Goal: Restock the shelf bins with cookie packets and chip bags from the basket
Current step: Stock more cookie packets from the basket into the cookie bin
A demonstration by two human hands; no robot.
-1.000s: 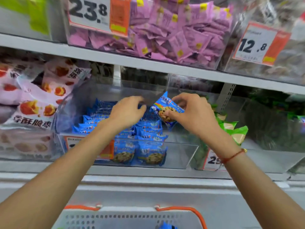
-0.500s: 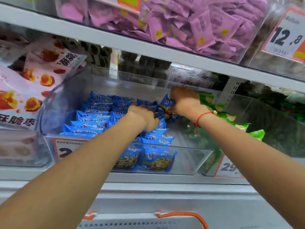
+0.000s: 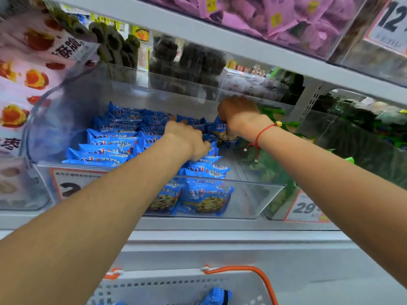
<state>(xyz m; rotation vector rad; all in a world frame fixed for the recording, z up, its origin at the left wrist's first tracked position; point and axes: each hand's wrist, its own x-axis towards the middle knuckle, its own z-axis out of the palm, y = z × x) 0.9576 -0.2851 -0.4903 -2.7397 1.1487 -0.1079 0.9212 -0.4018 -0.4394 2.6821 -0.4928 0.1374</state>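
Observation:
A clear shelf bin (image 3: 264,195) holds several blue cookie packets (image 3: 110,139) in rows. My right hand (image 3: 239,113) reaches deep into the bin's back right and grips one blue cookie packet (image 3: 220,130) held upright. My left hand (image 3: 187,139) lies on the packets in the middle of the bin, fingers curled down among them; I cannot tell if it holds one. The white basket (image 3: 180,285) with orange handles sits at the bottom edge, with a blue packet (image 3: 217,297) inside.
The bin to the left holds pink and white snack bags (image 3: 28,80). Green packets (image 3: 273,170) fill the bin to the right, behind a price tag (image 3: 306,208). A shelf above carries a bin of purple packets (image 3: 286,20).
Both hands have pushed farther back into the bin. The right hand carried its cookie packet from above the bin's front down to the back right. The camera has tilted upward and moved closer.

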